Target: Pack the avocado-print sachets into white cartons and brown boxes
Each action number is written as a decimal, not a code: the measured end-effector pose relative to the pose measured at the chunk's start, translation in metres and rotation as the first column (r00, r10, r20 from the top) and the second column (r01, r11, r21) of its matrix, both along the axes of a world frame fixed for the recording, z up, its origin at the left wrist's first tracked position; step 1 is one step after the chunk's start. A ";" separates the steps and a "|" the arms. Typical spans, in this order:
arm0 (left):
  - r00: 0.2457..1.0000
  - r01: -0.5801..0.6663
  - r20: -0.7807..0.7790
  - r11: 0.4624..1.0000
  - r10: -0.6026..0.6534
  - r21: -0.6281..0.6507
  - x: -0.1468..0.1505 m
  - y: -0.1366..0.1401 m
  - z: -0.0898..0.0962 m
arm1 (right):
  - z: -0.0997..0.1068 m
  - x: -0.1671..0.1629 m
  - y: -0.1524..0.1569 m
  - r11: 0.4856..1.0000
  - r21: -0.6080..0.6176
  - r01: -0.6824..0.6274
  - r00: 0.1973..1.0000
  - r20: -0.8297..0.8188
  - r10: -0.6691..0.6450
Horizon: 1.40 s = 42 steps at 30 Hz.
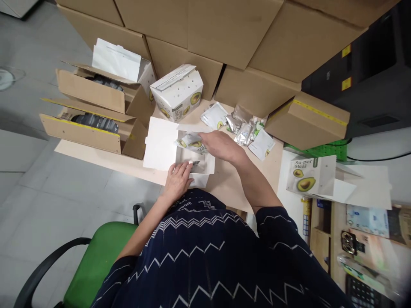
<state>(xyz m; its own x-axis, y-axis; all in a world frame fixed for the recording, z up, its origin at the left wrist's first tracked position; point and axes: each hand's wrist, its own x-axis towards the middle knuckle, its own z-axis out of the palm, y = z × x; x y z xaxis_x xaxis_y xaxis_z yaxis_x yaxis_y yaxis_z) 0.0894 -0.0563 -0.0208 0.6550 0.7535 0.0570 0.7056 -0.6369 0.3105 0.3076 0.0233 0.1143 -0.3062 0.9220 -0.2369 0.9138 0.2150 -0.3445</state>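
A white avocado-print box [210,164] lies open on the table in front of me, its lid [159,143] folded out to the left. My right hand [221,145] grips a white sachet with avocado pictures [192,140] over the far part of the box. My left hand [179,179] rests at the box's near left corner, fingers stretched over the edge and thumb apart. A small item with a dark label lies inside near those fingertips; its kind is unclear. Right of the box lie several white sachets [261,144] and silver packets [244,133].
Two brown cartons [80,136] holding dark items stand at the left. Behind is a closed white box [176,92], with stacked cartons [231,30] along the back. Another open white box [310,177] and a brown carton [308,119] are at right. A green chair [99,261] stands left.
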 end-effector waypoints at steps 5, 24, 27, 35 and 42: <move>1.000 0.004 -0.008 1.000 -0.004 -0.011 0.001 0.000 0.000 | 0.009 0.012 -0.001 1.000 0.016 -0.026 0.996 0.087 0.025; 0.988 -0.062 0.142 0.998 0.063 -0.006 0.011 0.000 0.000 | -0.072 -0.042 0.038 0.785 -0.532 -0.317 0.849 0.210 0.485; 0.964 -0.108 0.244 0.994 0.105 -0.002 0.020 0.006 -0.004 | -0.074 -0.044 0.038 0.764 -0.544 -0.347 0.825 0.210 0.524; 0.977 -0.110 0.187 0.994 0.106 0.014 0.033 0.027 -0.017 | -0.076 -0.041 0.035 0.757 -0.506 -0.413 0.828 0.136 0.544; 0.984 -0.097 0.156 0.994 0.089 0.042 0.030 0.024 -0.017 | -0.033 0.035 0.038 0.985 -0.164 -0.048 0.838 -0.543 -0.050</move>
<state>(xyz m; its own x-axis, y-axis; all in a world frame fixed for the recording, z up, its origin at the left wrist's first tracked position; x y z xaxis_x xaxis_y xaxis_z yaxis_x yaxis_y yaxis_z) 0.1190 -0.0322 -0.0379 0.5626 0.8046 0.1902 0.7090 -0.5878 0.3896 0.3424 0.0617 0.0812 -0.4293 0.8850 -0.1802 0.5686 0.1098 -0.8153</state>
